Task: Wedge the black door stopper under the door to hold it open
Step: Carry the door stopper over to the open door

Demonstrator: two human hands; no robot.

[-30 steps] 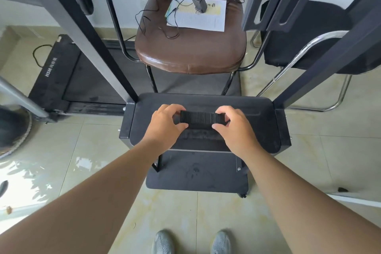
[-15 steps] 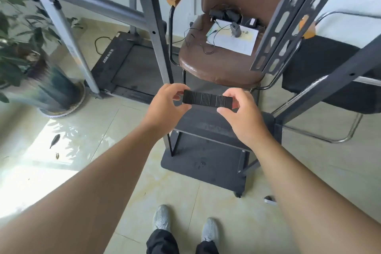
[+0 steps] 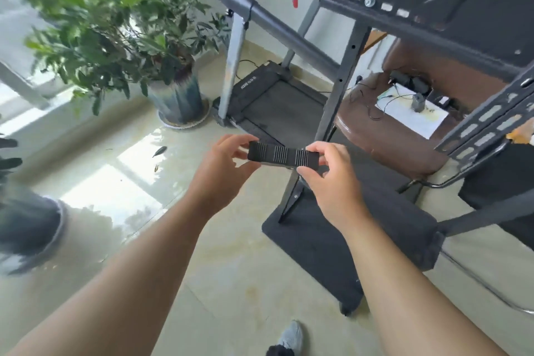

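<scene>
Head view: both bare hands raised in mid-air over a pale tiled floor [image 3: 231,283]. Black door stopper [image 3: 283,154], ribbed top face up, held level between them. Left hand [image 3: 222,173] pinches its left end, fingers [image 3: 231,143] clamped on it; right hand [image 3: 332,182] grips the right end, thumb below, fingers clamped on it too. Stopper touches nothing else. Far left: potted plant [image 3: 115,23] in a glazed pot. Behind the stopper: treadmill [image 3: 277,101]. Right: brown chair [image 3: 384,136] carrying paper and cables, dark metal stand [image 3: 341,246] on a wheeled base. Grey shoe [image 3: 290,337] near bottom edge. No door in view.
</scene>
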